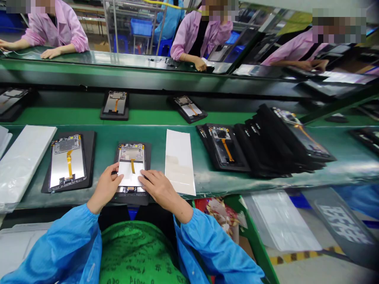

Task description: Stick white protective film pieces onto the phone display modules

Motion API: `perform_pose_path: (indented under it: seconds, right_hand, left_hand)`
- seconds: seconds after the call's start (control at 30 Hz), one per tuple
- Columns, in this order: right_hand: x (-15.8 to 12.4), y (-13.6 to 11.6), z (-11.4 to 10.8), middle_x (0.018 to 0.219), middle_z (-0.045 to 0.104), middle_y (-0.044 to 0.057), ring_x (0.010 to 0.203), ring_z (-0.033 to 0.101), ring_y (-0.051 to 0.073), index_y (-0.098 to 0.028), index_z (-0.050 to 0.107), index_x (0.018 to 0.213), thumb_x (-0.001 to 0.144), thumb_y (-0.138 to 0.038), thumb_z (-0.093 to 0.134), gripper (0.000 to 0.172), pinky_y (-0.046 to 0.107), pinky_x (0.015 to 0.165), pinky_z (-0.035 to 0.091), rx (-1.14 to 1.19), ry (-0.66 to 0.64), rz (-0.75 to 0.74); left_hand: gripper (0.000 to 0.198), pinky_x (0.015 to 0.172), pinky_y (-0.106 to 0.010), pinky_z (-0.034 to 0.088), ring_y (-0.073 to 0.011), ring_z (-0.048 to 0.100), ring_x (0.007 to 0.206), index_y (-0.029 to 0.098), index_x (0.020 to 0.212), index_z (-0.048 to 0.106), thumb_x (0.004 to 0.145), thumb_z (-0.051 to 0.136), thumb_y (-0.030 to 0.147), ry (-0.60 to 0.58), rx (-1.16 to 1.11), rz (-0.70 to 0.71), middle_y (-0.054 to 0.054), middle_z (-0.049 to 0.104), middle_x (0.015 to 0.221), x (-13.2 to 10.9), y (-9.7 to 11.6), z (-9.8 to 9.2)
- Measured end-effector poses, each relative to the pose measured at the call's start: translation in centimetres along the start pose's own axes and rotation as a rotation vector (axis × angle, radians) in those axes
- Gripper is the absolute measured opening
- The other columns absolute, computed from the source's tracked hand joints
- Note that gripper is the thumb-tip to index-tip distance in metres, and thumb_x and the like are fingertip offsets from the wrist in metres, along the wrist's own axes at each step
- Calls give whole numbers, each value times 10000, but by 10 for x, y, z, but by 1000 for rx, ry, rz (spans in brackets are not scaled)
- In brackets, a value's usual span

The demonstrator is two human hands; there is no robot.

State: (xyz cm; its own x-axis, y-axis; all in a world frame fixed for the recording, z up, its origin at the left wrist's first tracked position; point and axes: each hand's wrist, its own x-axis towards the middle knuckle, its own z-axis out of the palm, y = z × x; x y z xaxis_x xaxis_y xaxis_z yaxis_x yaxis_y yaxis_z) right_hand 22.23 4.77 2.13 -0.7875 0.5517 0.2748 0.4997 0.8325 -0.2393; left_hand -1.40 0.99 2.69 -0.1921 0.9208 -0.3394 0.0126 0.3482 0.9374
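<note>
An opened tablet [131, 152] lies on a black foam pad [147, 150] at the bench's front edge. Across its lower half is a white sheet [127, 177], with an orange ribbon cable above its middle. My left hand [106, 186] pinches the sheet's left edge between thumb and fingers. At the right edge, my right hand [160, 188] presses its closed fingertips on the sheet. A second open tablet [67, 163] rests on its own pad to the left. To the right lies a white paper strip [179, 161].
White sheets in plastic [26, 161] lie far left. Tablets on black pads are stacked at right [266, 146]. More tablets [115, 104] sit on the green conveyor [148, 115] behind. Below the bench is a green bin [254, 236]. Several people in pink work across the line.
</note>
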Motion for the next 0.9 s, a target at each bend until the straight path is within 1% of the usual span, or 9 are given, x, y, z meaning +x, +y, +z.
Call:
perform_pose_path:
  seconds: [0.07,0.13,0.2,0.27,0.4,0.5,0.7,0.8,0.9]
  right_hand:
    - [-2,1,1,1402,571,176,1172,552,294,-163,563,1325,1011,-176,466,328,458,899,517,-7,0,-6]
    - [-4,1,1,1406,566,185,1186,555,288,-162,554,1339,1009,-164,463,342,467,927,520,17,5,-1]
    - [-6,1,3,1406,560,194,1204,553,284,-162,545,1349,1004,-153,469,353,476,956,523,52,12,3]
    - [-7,1,4,1406,554,199,1221,546,283,-162,534,1358,999,-131,468,366,486,981,523,80,19,1]
    - [-7,0,6,1414,535,211,1248,524,289,-144,517,1367,997,-99,452,378,500,1014,520,94,16,-5]
    - [-6,-2,5,1406,534,222,1259,518,294,-142,506,1375,1002,-95,438,383,513,1006,531,96,28,-12]
    - [-4,-4,1,1409,524,224,1268,515,301,-140,488,1389,1002,-80,425,397,536,1007,538,83,22,-18]
    - [-3,-6,1,1389,539,233,1273,513,304,-130,503,1378,995,-73,437,393,534,1010,540,81,19,-10]
    - [-3,-7,1,1381,541,251,1276,510,311,-95,516,1364,986,-56,439,388,522,1018,539,65,9,-15]
  left_hand:
    - [619,633,-297,525,-165,653,758,145,1305,557,763,695,410,-11,77,47,-66,598,1051,1,-1,-4]
    - [569,630,-288,502,-140,602,708,151,1281,600,776,677,401,2,187,131,-32,572,967,4,-2,-7]
    - [518,632,-287,479,-120,550,654,156,1263,630,795,647,377,12,317,205,-11,546,919,6,-3,-10]
    - [507,637,-294,464,-116,525,625,146,1283,625,822,611,355,-1,419,240,-7,537,909,8,-3,-12]
    - [501,669,-304,454,-130,534,648,152,1327,596,855,565,318,-36,507,279,-14,541,929,8,-1,-14]
    - [463,692,-310,446,-140,530,659,165,1301,609,861,554,296,-33,570,314,-9,538,904,5,3,-13]
    - [333,722,-322,447,-167,532,706,166,1179,638,877,534,263,-29,686,378,-19,541,865,4,9,-11]
    - [307,762,-338,453,-198,551,791,170,1173,625,896,517,251,-46,757,403,-34,547,860,6,8,-12]
    - [318,760,-347,460,-209,552,807,160,1204,597,913,501,247,-72,821,407,-46,545,882,8,6,-14]
